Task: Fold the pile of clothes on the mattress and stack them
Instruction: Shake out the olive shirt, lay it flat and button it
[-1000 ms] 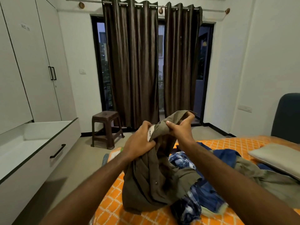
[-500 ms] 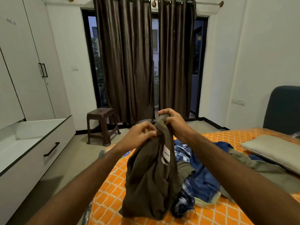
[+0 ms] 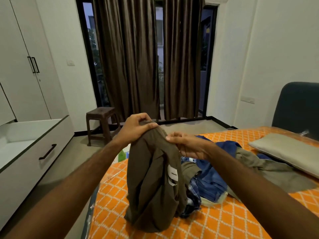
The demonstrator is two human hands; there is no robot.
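Step in hand, as I judge it: sorting out the first garment, finding its top edge before any fold is made. No folded stack in sight yet.

Left hand (image 3: 136, 129), raised in front of the chest: thumb and curled fingers pinch the top edge of the olive shirt (image 3: 153, 183). Right hand (image 3: 187, 145), just beside and slightly lower: thumb and fingertips pinch the same edge, the other fingers loosely curled. The shirt hangs straight down from both hands, its lower part bunched and resting on the mattress (image 3: 224, 219).

Shirt: thin woven cloth, matte, limp, falling in long soft vertical folds; seems inside out, since white labels (image 3: 172, 175) show on the side facing the camera, below the right hand. Sleeves not told apart in the bunch.

Under and beyond the right forearm: the pile of clothes (image 3: 212, 180), still loose. Stiffer blue denim, a blue-and-white checked piece, a pale olive garment spreading toward a flat grey-beige pillow (image 3: 284, 149). Mattress cover bright orange with a white diamond lattice, slightly glossy.

Next move likely calls for walking the hands apart along the edge to the shoulders or corners, shaking the cloth open, perhaps turning it right side out, then laying it flat on bare cover near the left hand.
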